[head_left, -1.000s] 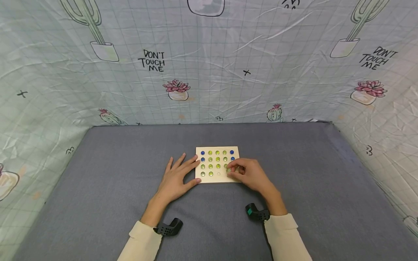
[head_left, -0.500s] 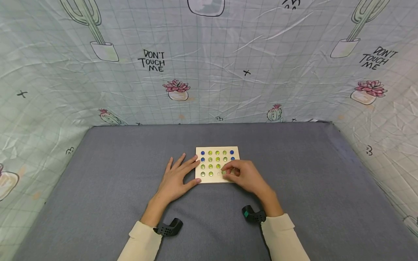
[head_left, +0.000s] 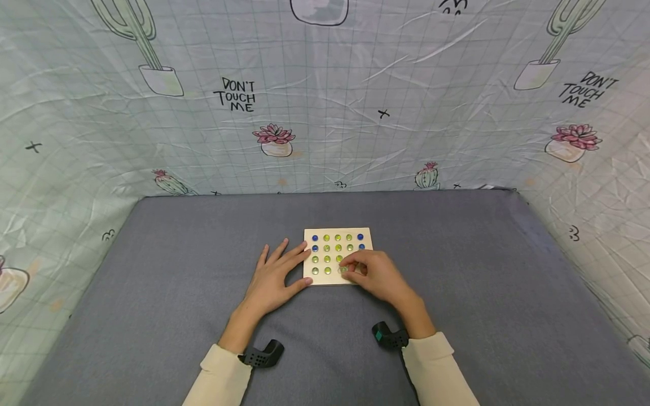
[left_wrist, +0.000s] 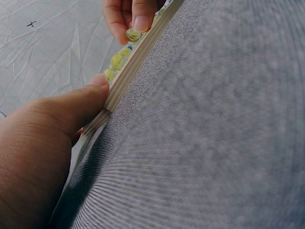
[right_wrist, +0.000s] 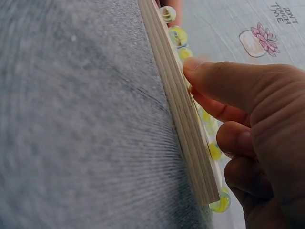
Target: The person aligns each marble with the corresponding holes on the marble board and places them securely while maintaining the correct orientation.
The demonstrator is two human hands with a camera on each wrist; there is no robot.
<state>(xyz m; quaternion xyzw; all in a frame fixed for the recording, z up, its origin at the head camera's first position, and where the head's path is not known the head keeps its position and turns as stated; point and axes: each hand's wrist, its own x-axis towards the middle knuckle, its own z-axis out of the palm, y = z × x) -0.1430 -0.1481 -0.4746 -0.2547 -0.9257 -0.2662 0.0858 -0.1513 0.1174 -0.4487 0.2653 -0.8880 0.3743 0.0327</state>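
A pale wooden board [head_left: 333,278] lies flat on the grey cloth, set with rows of marbles. Most are clear glass with yellow-green swirls; blue marbles [head_left: 315,238] sit toward the top corners. My left hand [head_left: 269,285] spreads over the cloth, its thumb and a few fingertips touching the board's left edge. With thumb and fingertips my right hand [head_left: 378,274] pinches a yellow-green marble [left_wrist: 133,34] above the front row, near its middle. The right part of the board is hidden under that hand. In the right wrist view, the pinched marble is mostly covered by the thumb.
Grey cloth [head_left: 213,242] covers the table around the board. Behind and at both sides hangs a pale sheet [head_left: 325,141] printed with cacti and lettering. Each wrist carries a black camera mount [head_left: 263,354].
My right hand has moved left along the front row with the marble, to beside the second marble from the left. The left hand has stayed in place.
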